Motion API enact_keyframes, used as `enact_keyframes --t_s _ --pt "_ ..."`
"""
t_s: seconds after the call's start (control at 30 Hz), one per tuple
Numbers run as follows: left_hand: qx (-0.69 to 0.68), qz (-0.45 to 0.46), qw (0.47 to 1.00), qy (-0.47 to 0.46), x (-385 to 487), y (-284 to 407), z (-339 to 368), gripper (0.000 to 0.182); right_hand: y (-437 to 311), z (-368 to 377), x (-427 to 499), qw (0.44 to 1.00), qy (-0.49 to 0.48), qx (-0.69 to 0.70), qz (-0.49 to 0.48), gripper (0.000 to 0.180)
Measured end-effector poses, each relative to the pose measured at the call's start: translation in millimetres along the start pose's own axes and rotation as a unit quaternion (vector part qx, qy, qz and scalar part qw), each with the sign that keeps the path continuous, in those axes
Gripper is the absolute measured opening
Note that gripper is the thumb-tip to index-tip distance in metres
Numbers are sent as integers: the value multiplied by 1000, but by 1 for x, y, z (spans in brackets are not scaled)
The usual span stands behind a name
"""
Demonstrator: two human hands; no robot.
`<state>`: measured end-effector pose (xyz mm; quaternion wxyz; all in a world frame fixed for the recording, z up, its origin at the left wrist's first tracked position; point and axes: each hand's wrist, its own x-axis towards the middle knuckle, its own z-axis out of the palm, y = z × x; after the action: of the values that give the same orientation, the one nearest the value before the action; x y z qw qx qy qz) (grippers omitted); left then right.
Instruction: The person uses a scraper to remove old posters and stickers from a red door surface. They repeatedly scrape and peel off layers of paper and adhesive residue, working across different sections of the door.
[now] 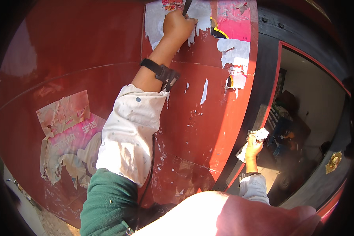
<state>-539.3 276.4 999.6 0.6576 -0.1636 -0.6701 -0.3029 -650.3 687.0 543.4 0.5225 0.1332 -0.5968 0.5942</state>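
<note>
High on a red wall panel (191,124), my left hand (178,25) grips a dark, thin tool (187,7), whose far end is cut off by the picture's top. Around and behind this hand are torn remains of white paper (155,23) stuck to the panel. A torn pink poster (234,25) lies to its right, with white scraps below. My right hand (254,147), lower right, holds a crumpled white spotted cloth or paper (260,134) beside the black door frame. A black strap with a small device (163,73) circles my left wrist.
Another torn poster (73,138) clings to the red surface at left. The black door frame (264,59) with red edging surrounds a doorway at right, where stored things stand in shade. A brass-coloured fitting (333,162) is on the dark door. Paving (54,221) shows at lower left.
</note>
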Motion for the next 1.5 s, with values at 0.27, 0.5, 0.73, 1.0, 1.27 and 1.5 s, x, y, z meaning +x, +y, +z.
enact_keyframes --t_s 0.27,0.5,0.73,1.0,1.27,1.5 --pt "13 -12 999 -29 12 -4 2 18 -5 2 0 1000 4 19 4 68" --pt "-43 19 999 9 -9 -15 6 20 -5 0 -2 999 16 -29 -5 64" --pt "52 81 995 -17 0 -15 3 20 -3 2 0 1000 0 27 -11 64" --pt "-105 141 983 43 -33 -29 -3 17 -3 0 0 999 4 13 36 61" --pt "-255 -115 843 -459 -55 -30 -56 11 -3 1 0 1000 7 14 -15 62" --pt "-168 31 951 -259 -63 -10 -46 13 -3 0 1 999 -8 28 27 66"
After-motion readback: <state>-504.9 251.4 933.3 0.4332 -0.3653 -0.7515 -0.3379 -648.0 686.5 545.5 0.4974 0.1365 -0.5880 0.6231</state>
